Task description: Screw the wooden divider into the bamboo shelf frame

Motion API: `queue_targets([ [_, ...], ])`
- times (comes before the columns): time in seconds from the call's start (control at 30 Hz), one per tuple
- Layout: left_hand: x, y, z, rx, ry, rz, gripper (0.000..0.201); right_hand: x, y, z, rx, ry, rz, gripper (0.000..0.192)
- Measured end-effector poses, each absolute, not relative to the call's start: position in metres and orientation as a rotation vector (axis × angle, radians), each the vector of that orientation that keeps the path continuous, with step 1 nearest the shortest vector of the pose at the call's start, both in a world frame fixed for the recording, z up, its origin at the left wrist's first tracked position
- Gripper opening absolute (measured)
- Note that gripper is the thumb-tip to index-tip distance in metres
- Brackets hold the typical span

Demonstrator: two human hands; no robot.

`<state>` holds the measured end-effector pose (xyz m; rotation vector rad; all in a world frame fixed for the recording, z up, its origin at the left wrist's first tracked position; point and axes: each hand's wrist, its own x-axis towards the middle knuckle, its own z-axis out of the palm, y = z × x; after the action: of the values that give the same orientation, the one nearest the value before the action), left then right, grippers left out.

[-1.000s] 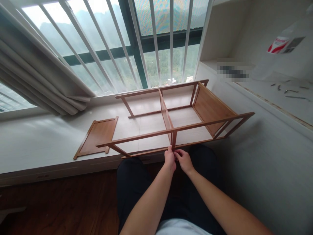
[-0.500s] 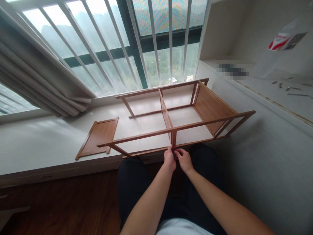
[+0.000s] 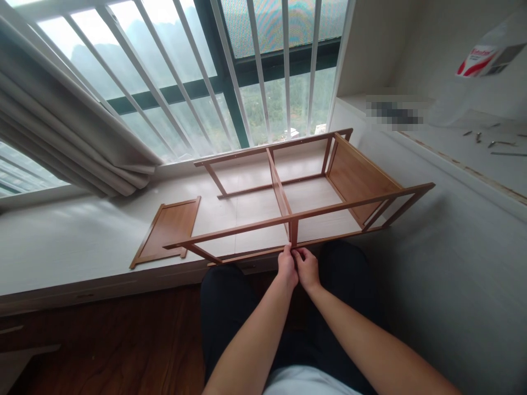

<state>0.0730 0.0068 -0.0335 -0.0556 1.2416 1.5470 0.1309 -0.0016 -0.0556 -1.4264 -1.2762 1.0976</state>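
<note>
A brown wooden shelf frame [image 3: 288,203] lies on its side on the white window ledge [image 3: 61,247]. My left hand [image 3: 287,267] and my right hand [image 3: 307,267] meet at the frame's near lower rail, just under the middle upright post [image 3: 293,233]. Both hands pinch at that joint with their fingers closed; whether a small part sits between the fingers is hidden. A solid wooden panel [image 3: 354,178] closes the frame's right end.
A loose wooden panel [image 3: 167,230] lies flat on the ledge to the left. Screws and small metal parts [image 3: 492,144] are scattered on a raised white surface at the right, near a plastic bag [image 3: 481,55]. A curtain [image 3: 61,126] hangs at the left by the barred window.
My right hand has closed in towards my left hand at the joint. The view has shifted slightly; the frame has stayed in place.
</note>
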Motion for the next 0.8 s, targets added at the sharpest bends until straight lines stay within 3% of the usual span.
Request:
queue_targets([
  [0.3,0.075,0.005,-0.023,-0.039,1.256,1.551,0.014,0.132,0.0,-0.061,-1.455,-1.371,1.011,0.033],
  [0.8,0.073,0.004,-0.029,-0.045,1.28,1.526,0.015,0.132,-0.001,-0.057,-1.369,-1.331,1.148,0.04],
])
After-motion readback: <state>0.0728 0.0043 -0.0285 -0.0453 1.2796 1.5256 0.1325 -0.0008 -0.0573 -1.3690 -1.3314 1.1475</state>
